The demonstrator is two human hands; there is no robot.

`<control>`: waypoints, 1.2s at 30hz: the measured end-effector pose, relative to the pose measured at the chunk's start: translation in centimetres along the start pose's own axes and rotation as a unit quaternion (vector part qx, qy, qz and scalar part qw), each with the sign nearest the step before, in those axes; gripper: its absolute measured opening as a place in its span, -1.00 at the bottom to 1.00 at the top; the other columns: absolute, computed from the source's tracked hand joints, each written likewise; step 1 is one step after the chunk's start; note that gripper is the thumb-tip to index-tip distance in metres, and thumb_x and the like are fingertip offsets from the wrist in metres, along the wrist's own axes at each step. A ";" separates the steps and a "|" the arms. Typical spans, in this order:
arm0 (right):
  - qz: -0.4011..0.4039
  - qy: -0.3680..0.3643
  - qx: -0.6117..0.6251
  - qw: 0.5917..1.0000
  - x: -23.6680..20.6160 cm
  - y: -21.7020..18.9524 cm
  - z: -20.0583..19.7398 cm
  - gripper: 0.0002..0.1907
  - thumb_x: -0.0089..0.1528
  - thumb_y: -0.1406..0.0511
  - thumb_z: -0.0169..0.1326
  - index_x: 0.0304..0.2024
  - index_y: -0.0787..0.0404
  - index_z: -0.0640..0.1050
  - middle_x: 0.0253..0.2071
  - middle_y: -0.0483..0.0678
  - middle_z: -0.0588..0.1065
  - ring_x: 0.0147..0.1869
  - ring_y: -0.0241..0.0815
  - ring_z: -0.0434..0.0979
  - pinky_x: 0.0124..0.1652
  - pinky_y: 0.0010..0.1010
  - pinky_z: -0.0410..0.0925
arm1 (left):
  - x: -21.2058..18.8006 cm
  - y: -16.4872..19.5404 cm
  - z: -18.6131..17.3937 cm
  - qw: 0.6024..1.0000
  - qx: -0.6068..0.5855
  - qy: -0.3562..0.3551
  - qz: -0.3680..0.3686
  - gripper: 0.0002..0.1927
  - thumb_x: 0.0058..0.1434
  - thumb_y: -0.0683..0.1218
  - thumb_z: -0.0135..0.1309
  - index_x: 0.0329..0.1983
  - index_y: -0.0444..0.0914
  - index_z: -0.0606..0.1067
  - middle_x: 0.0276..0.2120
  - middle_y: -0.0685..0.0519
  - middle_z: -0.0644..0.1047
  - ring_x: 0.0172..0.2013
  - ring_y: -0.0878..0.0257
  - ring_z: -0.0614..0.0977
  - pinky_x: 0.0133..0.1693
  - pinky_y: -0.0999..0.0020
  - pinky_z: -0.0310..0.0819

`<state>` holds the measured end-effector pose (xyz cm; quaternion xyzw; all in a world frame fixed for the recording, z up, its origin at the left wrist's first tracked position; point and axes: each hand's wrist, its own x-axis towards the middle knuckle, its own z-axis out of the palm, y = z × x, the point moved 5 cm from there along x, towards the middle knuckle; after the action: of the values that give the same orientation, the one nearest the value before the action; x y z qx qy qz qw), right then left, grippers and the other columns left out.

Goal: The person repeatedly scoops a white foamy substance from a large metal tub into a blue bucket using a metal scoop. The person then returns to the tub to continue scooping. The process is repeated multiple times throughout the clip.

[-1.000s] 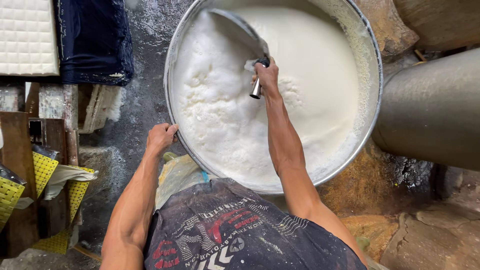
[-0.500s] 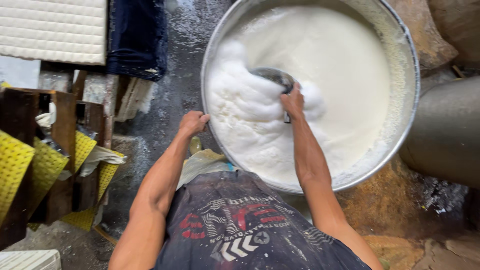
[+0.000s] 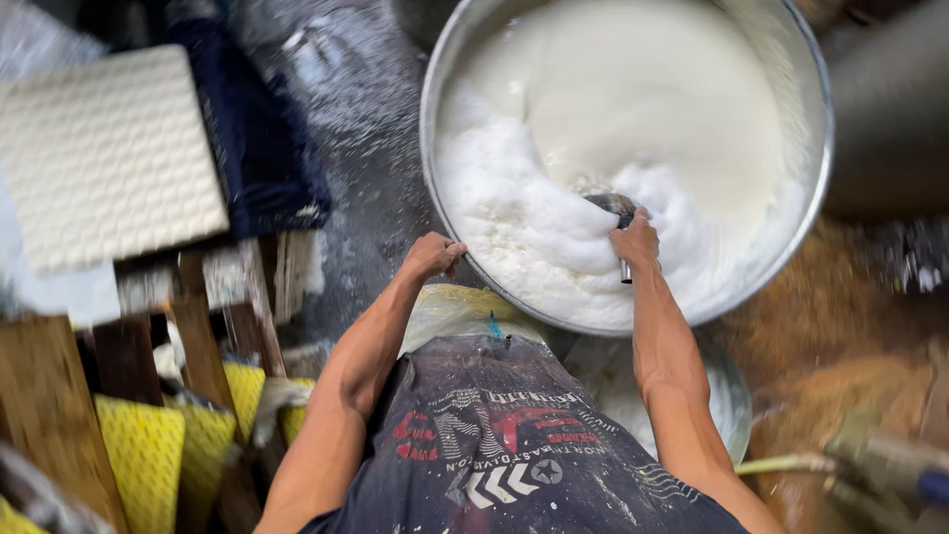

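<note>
Two hands: left (image 3: 432, 255) grips basin rim (image 3: 447, 237), right (image 3: 636, 240) clasps ladle (image 3: 615, 210).

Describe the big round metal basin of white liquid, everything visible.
The big round metal basin is wide and shallow-walled, grey and shiny at the rim, its top edge cut off by the frame. It holds white liquid, smooth on the far side and piled into foam on the near left. The left hand grips its near rim; the right hand holds a metal scoop dipped in the foam.

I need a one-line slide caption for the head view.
Right hand holds a metal ladle in foamy white liquid; left hand grips the steel basin's rim.
</note>
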<state>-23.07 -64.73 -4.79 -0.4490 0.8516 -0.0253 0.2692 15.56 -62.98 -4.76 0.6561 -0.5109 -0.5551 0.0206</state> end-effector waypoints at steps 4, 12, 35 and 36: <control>0.039 0.029 -0.002 0.999 -3.5 1.9 0.3 -0.25 0.11 0.16 0.22 0.29 0.23 0.27 0.10 0.34 0.50 0.20 0.36 0.49 0.18 0.03 0.35 | 0.2 0.7 -0.3 0.998 0.033 -0.030 0.034 -0.55 0.30 0.19 0.07 -0.36 -0.27 0.67 -0.49 0.01 0.67 -0.41 0.23 0.69 -0.16 0.24 0.52; 0.074 0.072 0.088 0.991 -13.4 4.0 -0.1 -0.26 0.06 0.25 0.11 0.31 0.20 0.32 -0.09 0.36 0.55 0.02 0.36 0.56 0.07 0.04 0.39 | 0.6 1.2 0.7 0.987 0.083 -0.059 0.126 -0.48 0.32 0.25 0.01 -0.40 -0.26 0.67 -0.52 0.02 0.67 -0.42 0.24 0.70 -0.18 0.29 0.54; 0.272 0.559 0.556 0.552 -66.8 29.7 16.0 -0.74 0.20 0.47 0.14 -0.06 0.36 0.42 -0.42 -0.02 0.52 -0.55 -0.24 0.50 -0.53 -0.41 0.38 | -25.8 -5.1 40.2 0.652 0.390 -0.476 0.443 -0.49 0.28 0.19 0.06 0.06 -0.28 0.58 -0.10 -0.11 0.67 -0.09 0.06 0.73 -0.03 0.19 0.57; 0.289 0.583 0.538 0.536 -69.7 31.0 18.2 -0.78 0.24 0.47 0.13 -0.08 0.37 0.42 -0.44 -0.01 0.51 -0.54 -0.24 0.51 -0.53 -0.39 0.37 | -27.5 -6.0 41.8 0.656 0.357 -0.496 0.443 -0.48 0.29 0.19 0.08 0.08 -0.31 0.57 -0.08 -0.13 0.67 -0.07 0.06 0.72 -0.01 0.19 0.57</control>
<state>-6.13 11.58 1.17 0.1654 0.7292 -0.6560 -0.1031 -8.06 -18.53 -4.87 -0.0641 -0.8342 -0.4979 -0.2283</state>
